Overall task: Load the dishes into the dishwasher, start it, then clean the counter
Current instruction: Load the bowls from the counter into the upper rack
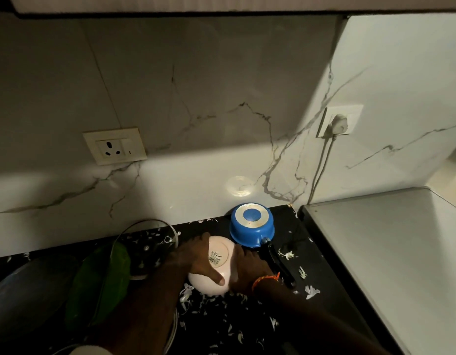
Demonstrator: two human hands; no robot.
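While my left hand (193, 260) and right hand (247, 267) clasp the upturned pink bowl (216, 265) from both sides, fingers curled round it, it sits on the black speckled tabletop (221, 319). Just beside it, behind: an inverted blue saucepan (251, 224).

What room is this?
Most likely a kitchen: an upturned blue saucepan and a pink bowl sit on a dark speckled counter, with a marble-look backsplash and wall socket behind.
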